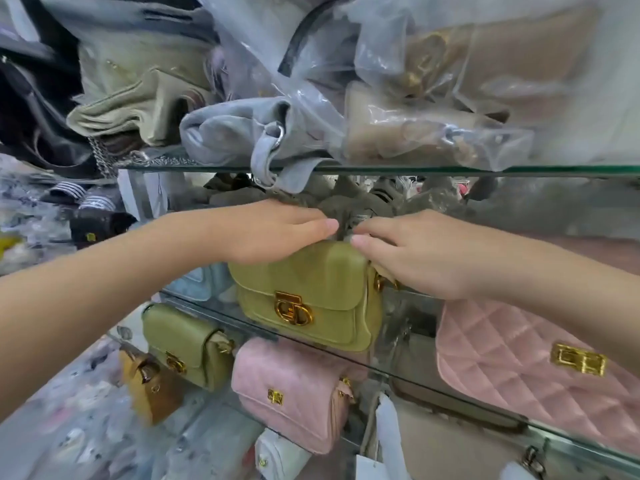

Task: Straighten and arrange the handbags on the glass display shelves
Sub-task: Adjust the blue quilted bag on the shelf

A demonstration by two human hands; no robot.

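A small olive-green handbag (311, 296) with a gold clasp stands on the middle glass shelf (415, 372). My left hand (273, 230) lies over its top left with straight fingers. My right hand (415, 254) reaches over its top right corner, fingers extended toward the bag's top behind the flap. The fingertips of both hands nearly meet above the bag. What lies under the fingertips is hidden. A pink quilted bag (519, 368) sits to the right on the same shelf.
The upper glass shelf (450, 169) carries a grey bag (242, 133), a khaki bag (138, 109) and plastic-wrapped beige bags (433, 126). Below sit a second green bag (187, 344), a pink bag (291, 393) and a mustard bag (149, 386).
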